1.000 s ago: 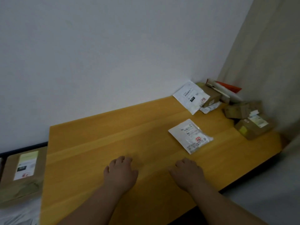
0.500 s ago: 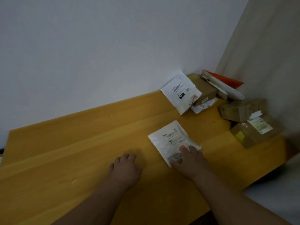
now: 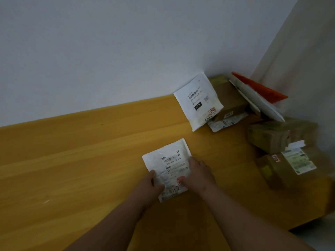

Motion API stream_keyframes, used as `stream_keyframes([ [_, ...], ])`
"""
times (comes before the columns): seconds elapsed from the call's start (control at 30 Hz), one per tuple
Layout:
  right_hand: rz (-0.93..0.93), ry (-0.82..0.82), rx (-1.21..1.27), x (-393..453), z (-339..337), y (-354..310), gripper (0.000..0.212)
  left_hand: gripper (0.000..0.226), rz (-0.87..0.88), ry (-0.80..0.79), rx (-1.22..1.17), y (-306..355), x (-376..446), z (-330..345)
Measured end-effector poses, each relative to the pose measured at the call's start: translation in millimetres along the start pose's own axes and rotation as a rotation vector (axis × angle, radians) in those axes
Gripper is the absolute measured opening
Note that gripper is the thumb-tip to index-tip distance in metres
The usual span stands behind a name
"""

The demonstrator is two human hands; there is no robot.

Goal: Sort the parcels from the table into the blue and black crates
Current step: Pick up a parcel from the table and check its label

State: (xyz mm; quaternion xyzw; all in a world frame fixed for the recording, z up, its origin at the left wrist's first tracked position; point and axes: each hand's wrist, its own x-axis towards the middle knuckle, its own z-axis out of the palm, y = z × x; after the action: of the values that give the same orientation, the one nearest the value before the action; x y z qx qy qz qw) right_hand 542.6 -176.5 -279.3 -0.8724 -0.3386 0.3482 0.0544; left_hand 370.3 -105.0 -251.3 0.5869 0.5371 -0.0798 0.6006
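Two hands, left (image 3: 152, 185) and right (image 3: 198, 173). Two white mailer parcels with labels: one near (image 3: 167, 163), one far (image 3: 198, 101). One crumpled white parcel (image 3: 224, 122). Three brown cardboard boxes: far (image 3: 228, 98), middle right (image 3: 272, 134), near right (image 3: 286, 169). One red-and-white envelope (image 3: 259, 95).

— What can't you read by the white parcel (image 3: 169, 165)?
— Its small label print blurs; both hands cover its near corners.
— And right of it?
— The cardboard boxes (image 3: 282, 160) are smeared, their labels illegible.

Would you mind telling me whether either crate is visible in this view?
No, only the wooden table, the parcels on it, the wall and a curtain show; neither crate appears.
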Motion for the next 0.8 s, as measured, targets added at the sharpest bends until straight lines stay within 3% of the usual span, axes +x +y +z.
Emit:
stream_keyframes([
  [0.13,0.056,-0.039,0.334,0,-1,-13,0.055,0.062,-0.039,0.12,-0.308,3,-1,-8],
  [0.3,0.008,-0.145,0.554,-22,-7,-39,0.035,0.057,-0.013,0.327,-0.391,-9,-16,-35],
  [0.43,-0.08,-0.164,0.652,-45,-1,-80,0.02,0.046,0.045,0.389,-0.46,-30,-39,-65],
  [0.8,-0.251,-0.188,0.752,-129,90,-220,0.017,0.042,0.153,0.54,-0.604,-138,-126,-191],
])
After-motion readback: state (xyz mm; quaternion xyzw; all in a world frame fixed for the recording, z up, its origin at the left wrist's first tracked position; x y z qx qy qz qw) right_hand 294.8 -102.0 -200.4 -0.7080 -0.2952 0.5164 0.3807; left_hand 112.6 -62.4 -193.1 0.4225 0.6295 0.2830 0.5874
